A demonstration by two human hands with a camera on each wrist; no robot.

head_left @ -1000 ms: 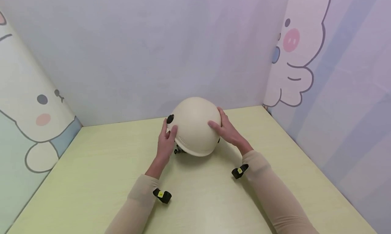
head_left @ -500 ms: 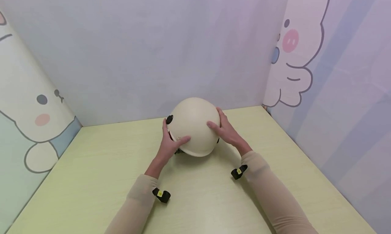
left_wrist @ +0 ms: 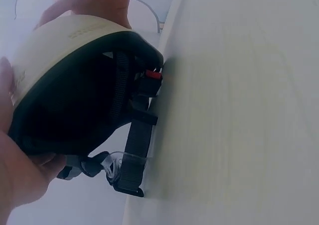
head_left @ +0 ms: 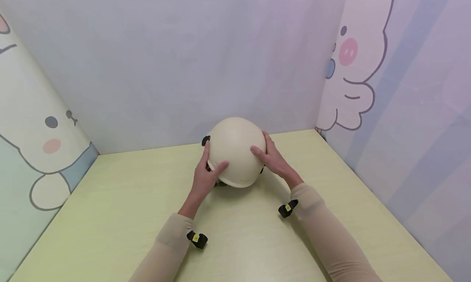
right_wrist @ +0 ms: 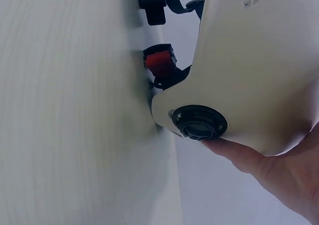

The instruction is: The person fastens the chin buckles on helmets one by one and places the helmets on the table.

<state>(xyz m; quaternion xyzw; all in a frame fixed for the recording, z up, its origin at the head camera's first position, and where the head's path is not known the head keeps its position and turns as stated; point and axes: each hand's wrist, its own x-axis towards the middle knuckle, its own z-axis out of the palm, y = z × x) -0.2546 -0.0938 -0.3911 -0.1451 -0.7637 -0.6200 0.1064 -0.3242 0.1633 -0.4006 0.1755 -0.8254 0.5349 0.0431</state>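
Observation:
A cream helmet (head_left: 239,147) sits tilted on the table, its opening facing left in the head view. My left hand (head_left: 204,180) grips the helmet's left rim, thumb on the outer shell and fingers tucked at the edge. My right hand (head_left: 274,157) holds the other side, thumb on the shell, fingers along the far side. The left wrist view shows the dark lining (left_wrist: 75,105) and a black chin strap (left_wrist: 138,140) hanging down by the table. A red and black buckle (right_wrist: 159,63) and a round black fitting (right_wrist: 199,123) show in the right wrist view.
The pale wood-grain table (head_left: 128,212) extends around the helmet. Behind it stands a plain lilac wall panel (head_left: 176,69). Side panels with cartoon animals (head_left: 358,69) border the table left and right. Each wrist carries a small black camera (head_left: 198,240).
My left thumb has moved right from the rim onto the shell, and that hand has shifted slightly right. The helmet has turned a little. My right hand keeps its hold.

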